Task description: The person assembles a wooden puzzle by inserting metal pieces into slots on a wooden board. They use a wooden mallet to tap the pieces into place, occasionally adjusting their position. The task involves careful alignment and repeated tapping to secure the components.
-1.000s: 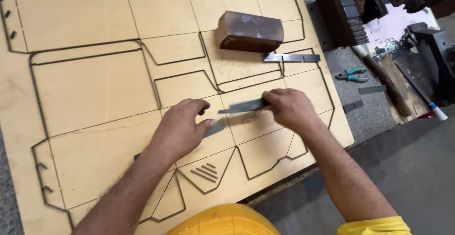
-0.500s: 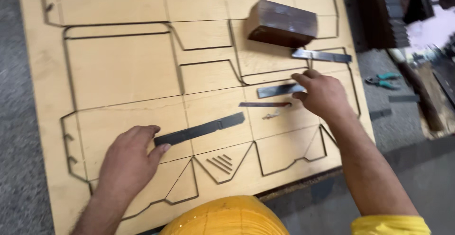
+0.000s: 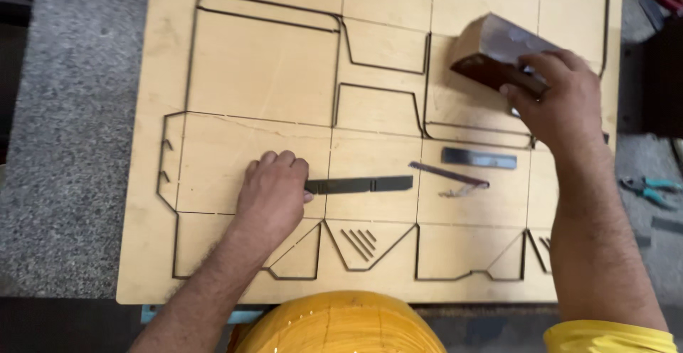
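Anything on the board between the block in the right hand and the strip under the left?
Partly. The right hand grips the block near the board's far right. The left hand presses the long strip. Between them lie a thin bent strip and a short flat bar, loose on the board.

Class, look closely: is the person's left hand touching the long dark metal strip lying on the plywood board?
Touching. The head view shows the left hand pressing its thumb on the long dark metal strip's left end.

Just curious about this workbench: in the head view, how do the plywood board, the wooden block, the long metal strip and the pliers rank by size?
1. plywood board
2. wooden block
3. long metal strip, longer than the block but much thinner
4. pliers
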